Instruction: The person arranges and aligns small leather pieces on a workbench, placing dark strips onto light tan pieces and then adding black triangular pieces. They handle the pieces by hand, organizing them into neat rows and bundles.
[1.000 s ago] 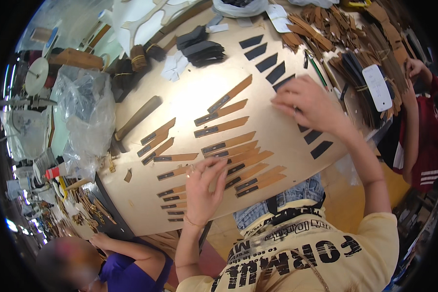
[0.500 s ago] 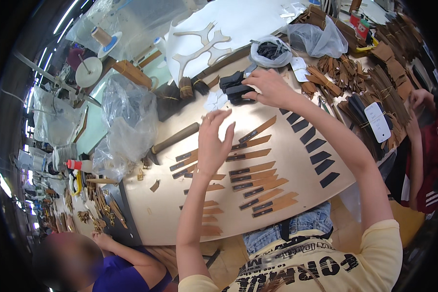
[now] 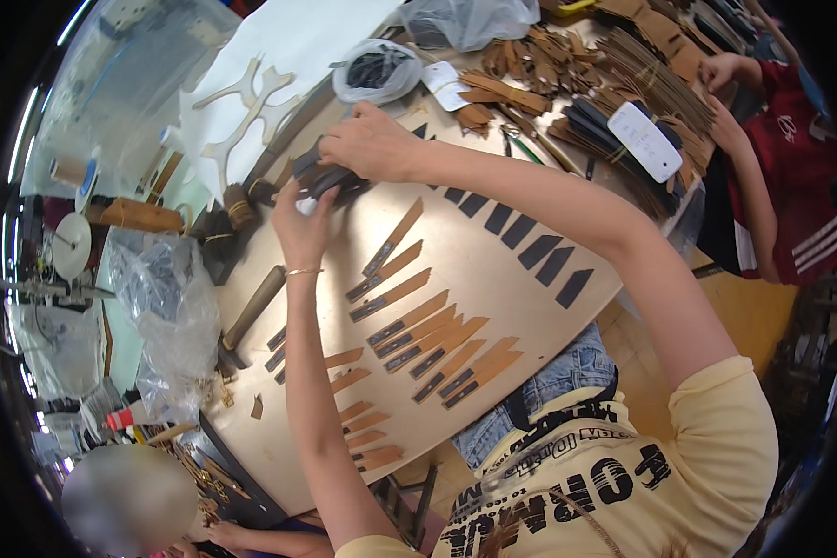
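Observation:
At the far side of the table both my hands are at a stack of black strips [image 3: 346,191]. My right hand [image 3: 374,144] is closed over the stack from above, its fingertips partly hidden. My left hand [image 3: 302,228] reaches up from below, with thumb and fingers around the near edge of the strips. Between them, a bit of white paper [image 3: 307,205] shows. Nearer me lie rows of brown leather strips [image 3: 409,321], each with a dark piece at one end. To their right runs a row of cut black pieces [image 3: 521,232].
A wooden-handled hammer [image 3: 254,307] lies left of the strips, near a crumpled clear plastic bag [image 3: 163,307]. A bag of black pieces [image 3: 377,73] and brown leather bundles [image 3: 530,70] stand at the back. Co-workers' hands [image 3: 730,79] are at the right and lower left.
My left hand has moved forward from above the brown strips to the black stack. My right hand stays on the stack, which has shifted. The whole view has turned and slid.

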Tool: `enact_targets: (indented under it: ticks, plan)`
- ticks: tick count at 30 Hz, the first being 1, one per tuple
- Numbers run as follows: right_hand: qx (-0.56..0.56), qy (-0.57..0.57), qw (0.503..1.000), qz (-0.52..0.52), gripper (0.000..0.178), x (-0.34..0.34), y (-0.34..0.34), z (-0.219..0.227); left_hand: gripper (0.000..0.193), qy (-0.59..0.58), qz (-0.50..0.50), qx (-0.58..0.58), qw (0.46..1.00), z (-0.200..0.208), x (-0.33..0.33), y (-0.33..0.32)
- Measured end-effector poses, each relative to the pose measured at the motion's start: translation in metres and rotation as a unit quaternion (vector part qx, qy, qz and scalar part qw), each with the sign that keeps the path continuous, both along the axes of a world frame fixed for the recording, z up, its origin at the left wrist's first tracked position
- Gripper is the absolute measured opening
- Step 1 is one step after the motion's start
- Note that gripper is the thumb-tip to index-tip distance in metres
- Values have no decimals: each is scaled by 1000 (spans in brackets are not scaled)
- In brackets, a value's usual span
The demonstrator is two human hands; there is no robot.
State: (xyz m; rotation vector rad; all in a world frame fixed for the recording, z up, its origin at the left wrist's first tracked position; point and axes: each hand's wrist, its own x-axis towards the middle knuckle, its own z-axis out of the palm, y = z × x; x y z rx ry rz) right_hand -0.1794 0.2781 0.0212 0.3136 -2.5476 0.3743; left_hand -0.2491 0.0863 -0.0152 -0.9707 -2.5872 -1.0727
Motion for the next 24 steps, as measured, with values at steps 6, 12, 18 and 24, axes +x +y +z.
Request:
enact_targets:
  ticks: [6, 12, 18, 24]
  plan:
    - [-179, 153, 972, 5, 15, 63, 30, 32, 51, 42, -37, 24, 998, 15, 13, -4]
    - [3, 44, 999, 29, 21, 283, 66, 21, 33, 74, -92, -19, 993, 27, 20, -2]
    - [150, -18, 986, 70, 31, 382, 65, -17, 35, 125, -79, -35, 988, 52, 58, -4]
    - [109, -54, 992, 44, 32, 387, 72, -35, 31, 66, -214, -153, 963, 58, 231, -59]
